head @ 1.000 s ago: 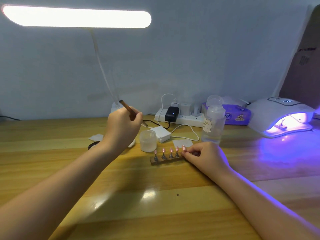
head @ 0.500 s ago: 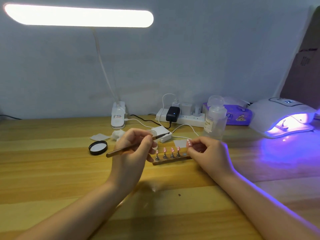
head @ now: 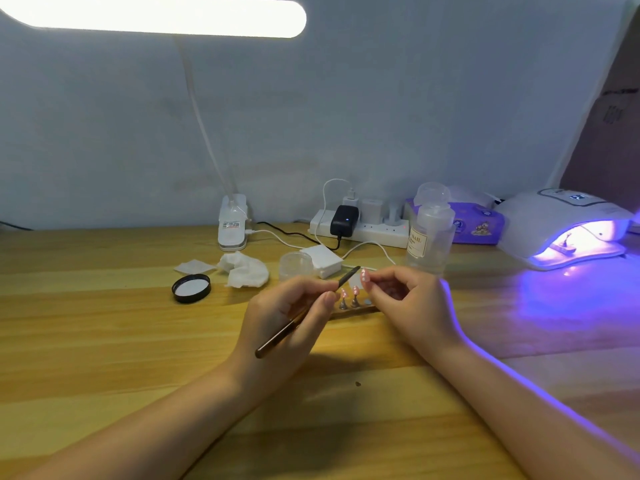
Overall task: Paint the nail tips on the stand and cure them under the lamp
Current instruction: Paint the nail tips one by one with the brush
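Near the middle of the table, just in front of me, my left hand is closed around a thin brown brush, pinched between thumb and fingertips. Its handle slants down toward the near edge and its dark tip points up and away, ending just beside the nail tip that my right hand holds. That hand is curled, pinching this one pale pink tip between thumb and forefinger, raised a little above the wooden stand.

The stand lies flat on the table between my two hands, partly hidden behind the left one. I can see two more pink tips upright on their small metal posts, and a bare round spot at the stand's right end; whatever sits further left on it is covered by my fingers.

Toward the back edge a small clear jar stands beside a white block, and a clear bottle with a label stands to the right of them. A black lid lies left of my hands, with crumpled white wipes just behind it. At the far right corner the curing lamp glows violet, open side facing me, and something small lies inside; I cannot tell what. A power strip runs along the back edge by the wall, and a bright desk light hangs overhead.
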